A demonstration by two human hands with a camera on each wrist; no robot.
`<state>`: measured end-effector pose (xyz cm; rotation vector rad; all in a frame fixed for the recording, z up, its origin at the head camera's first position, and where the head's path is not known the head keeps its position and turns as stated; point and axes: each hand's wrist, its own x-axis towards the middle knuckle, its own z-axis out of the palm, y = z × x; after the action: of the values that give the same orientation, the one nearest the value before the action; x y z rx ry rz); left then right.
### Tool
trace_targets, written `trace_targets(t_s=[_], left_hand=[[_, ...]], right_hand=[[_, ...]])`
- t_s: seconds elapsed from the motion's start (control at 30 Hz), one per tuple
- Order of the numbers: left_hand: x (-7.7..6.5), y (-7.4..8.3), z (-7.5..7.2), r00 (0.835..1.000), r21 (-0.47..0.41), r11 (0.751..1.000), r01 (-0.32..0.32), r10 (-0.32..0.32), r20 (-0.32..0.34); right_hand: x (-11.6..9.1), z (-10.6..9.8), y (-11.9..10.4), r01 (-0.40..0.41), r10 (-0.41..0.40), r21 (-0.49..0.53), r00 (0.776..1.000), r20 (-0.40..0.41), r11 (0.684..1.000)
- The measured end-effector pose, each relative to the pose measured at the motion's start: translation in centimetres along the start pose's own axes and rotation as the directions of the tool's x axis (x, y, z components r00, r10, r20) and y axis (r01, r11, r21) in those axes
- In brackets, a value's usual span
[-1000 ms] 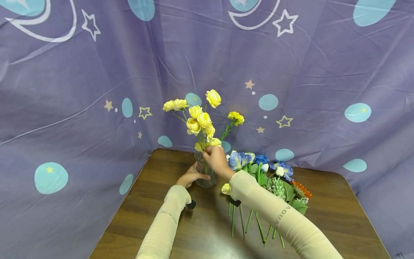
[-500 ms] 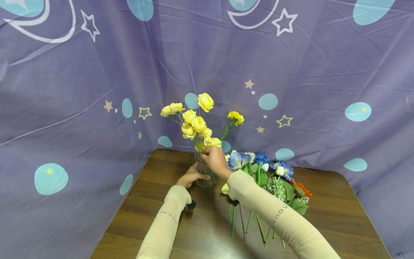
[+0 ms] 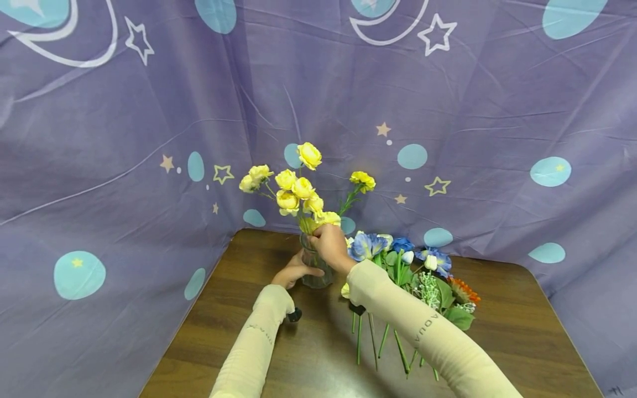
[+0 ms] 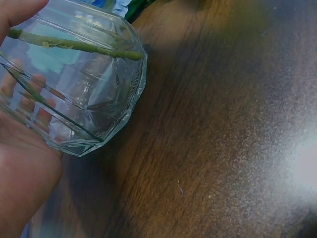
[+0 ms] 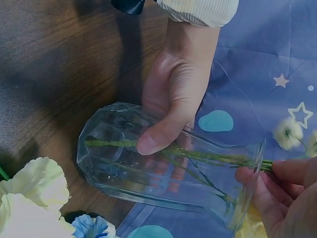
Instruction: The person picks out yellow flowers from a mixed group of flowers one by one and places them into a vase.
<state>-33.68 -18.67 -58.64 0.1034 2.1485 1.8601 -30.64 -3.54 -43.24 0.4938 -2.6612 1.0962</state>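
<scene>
My left hand point(image 3: 293, 271) is wrapped round a clear, faceted glass vase point(image 3: 317, 281), its thumb across the front in the right wrist view. At the vase's mouth, my right hand point(image 3: 332, 246) pinches the stems of yellow flowers point(image 3: 302, 188) between thumb and fingers. Those blooms fan out above the hand, leaning left. Inside the glass, a thick green stem point(image 4: 74, 44) reaches close to the base, with a thinner stem point(image 4: 74, 121) beside it. A separate yellow flower point(image 3: 363, 181) leans right behind my right hand, its lower stem hidden.
To the right on the wooden table point(image 3: 517, 331) lies a pile of loose flowers: blue flowers point(image 3: 367, 246), white buds point(image 3: 430, 262), an orange flower point(image 3: 464, 292) and green leaves point(image 3: 459, 317). Their stems point toward the front. A purple patterned curtain point(image 3: 478, 132) hangs behind the table.
The yellow blooms have swung left, and the topmost one sits a little lower. My right hand has shifted slightly left with the stems. The left hand and vase stay in place.
</scene>
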Motion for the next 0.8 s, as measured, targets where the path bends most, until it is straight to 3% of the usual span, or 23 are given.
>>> trace_targets(t_s=[0.57, 0.8], left_hand=[[-0.26, 0.63, 0.20, 0.999, -0.008, 1.000, -0.019, 0.020, 0.038], [-0.39, 0.47, 0.04, 0.998, 0.016, 0.999, 0.042, -0.043, 0.034]], right_hand=[[0.29, 0.55, -0.21, -0.022, 0.022, 0.002, 0.999, 0.029, 1.000], [0.38, 0.88, -0.05, -0.031, 0.031, 0.000, 1.000, -0.002, 1.000]])
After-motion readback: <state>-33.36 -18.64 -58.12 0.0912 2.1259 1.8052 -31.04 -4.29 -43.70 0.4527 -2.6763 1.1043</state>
